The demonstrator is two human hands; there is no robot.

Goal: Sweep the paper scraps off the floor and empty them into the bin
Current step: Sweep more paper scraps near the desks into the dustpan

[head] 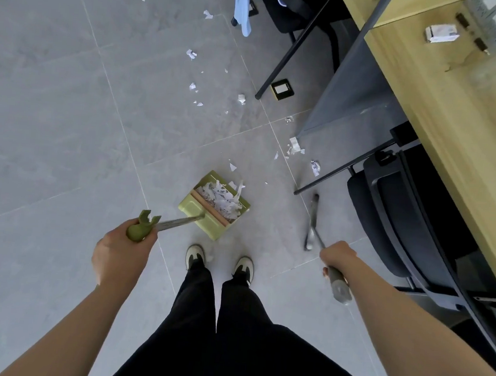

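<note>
Gripping dustpan (214,205) handle w/ left hand (121,254), right hand (338,255) clamped round broom (315,223), open floor (52,110) left, desk (444,121) edge right

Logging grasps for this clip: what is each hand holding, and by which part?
The left hand grips the dustpan by its green handle end. The right hand grips the broom near the handle's top.

A green dustpan (215,206) sits upright on the floor, full of white paper scraps (223,199); more scraps (294,146) lie scattered beyond it.
</note>
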